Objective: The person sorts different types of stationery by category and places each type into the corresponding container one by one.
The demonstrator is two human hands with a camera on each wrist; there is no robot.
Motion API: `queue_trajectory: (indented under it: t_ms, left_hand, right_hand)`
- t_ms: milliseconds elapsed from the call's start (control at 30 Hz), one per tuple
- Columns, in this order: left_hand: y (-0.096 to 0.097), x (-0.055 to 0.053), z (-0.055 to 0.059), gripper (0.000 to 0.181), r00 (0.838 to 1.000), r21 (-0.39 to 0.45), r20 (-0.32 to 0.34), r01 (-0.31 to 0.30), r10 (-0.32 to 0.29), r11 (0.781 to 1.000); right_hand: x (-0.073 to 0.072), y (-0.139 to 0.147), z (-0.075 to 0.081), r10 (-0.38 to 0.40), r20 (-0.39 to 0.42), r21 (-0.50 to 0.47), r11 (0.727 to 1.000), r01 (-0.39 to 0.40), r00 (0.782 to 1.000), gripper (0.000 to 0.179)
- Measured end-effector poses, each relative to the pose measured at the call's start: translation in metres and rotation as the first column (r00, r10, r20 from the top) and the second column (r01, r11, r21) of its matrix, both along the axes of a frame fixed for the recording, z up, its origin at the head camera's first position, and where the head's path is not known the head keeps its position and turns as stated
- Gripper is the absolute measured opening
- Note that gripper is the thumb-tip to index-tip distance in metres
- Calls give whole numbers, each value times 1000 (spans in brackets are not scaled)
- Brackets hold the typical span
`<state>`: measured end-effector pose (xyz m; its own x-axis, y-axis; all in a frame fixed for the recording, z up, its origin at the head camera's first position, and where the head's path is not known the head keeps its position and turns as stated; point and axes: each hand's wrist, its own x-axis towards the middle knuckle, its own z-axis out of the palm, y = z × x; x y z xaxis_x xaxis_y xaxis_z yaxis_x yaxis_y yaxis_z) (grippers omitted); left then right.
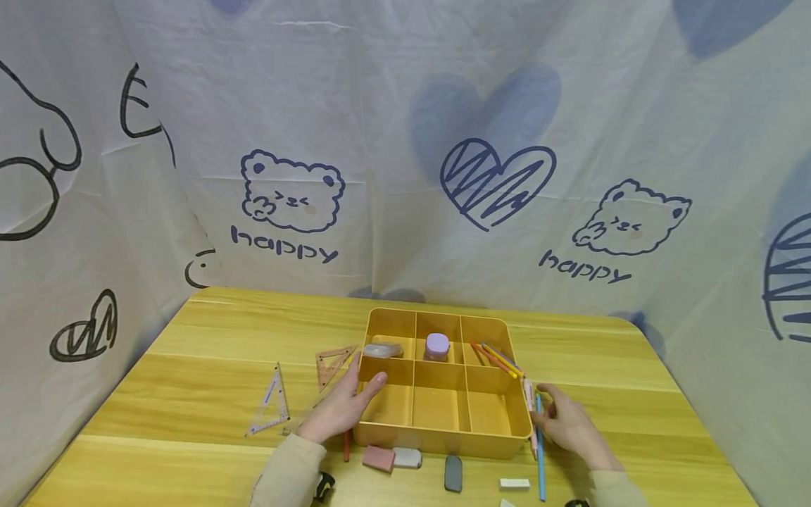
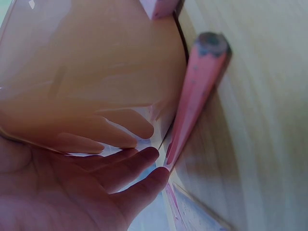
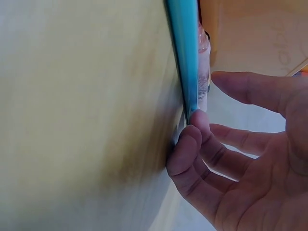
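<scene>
A yellow divided organizer box (image 1: 437, 441) stands on the table between both hands. My left hand (image 1: 342, 405) holds its left wall, thumb over the rim and fingers along the outside. A red pencil (image 2: 197, 91) lies by those fingertips. At the box's right side is my right hand (image 1: 569, 426), its fingers bent and its thumb apart from them. Its fingertips are at the blue pencil (image 3: 185, 53), seemingly touching it. Between that pencil and the box lies a pink pen (image 1: 529, 401). Inside the box are orange pencils (image 1: 494, 359), a purple-lidded container (image 1: 437, 345) and a correction-tape-like item (image 1: 383, 350).
Left of the box lie a clear set square (image 1: 271, 405) and an orange one (image 1: 331, 366). Along its front are a pink eraser (image 1: 379, 458), a white eraser (image 1: 407, 458), a dark grey block (image 1: 453, 473) and a white stick (image 1: 514, 484). Drawn-on cloth (image 1: 393, 232) hangs behind.
</scene>
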<state>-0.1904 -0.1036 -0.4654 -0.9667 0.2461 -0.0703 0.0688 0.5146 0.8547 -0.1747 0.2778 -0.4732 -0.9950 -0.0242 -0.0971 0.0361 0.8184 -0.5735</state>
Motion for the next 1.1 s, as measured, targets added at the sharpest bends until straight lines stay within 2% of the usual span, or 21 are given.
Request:
queue_trajectory:
  t_ms: [300, 533, 1100]
  left_hand:
    - [0, 0, 0, 88, 1000, 4, 2, 1, -1, 1000]
    - [0, 0, -1, 88, 1000, 24, -9, 11, -11, 1000]
    - [0, -1, -1, 86, 1000, 41, -16, 17, -16, 999]
  right_hand:
    - [2, -1, 4, 24, 44, 1, 1000, -24, 999, 62]
    - [1, -2, 5, 51, 46, 17, 999, -51, 998, 65]
    - [0, 3, 7, 87, 70, -8, 996, -87, 994, 61]
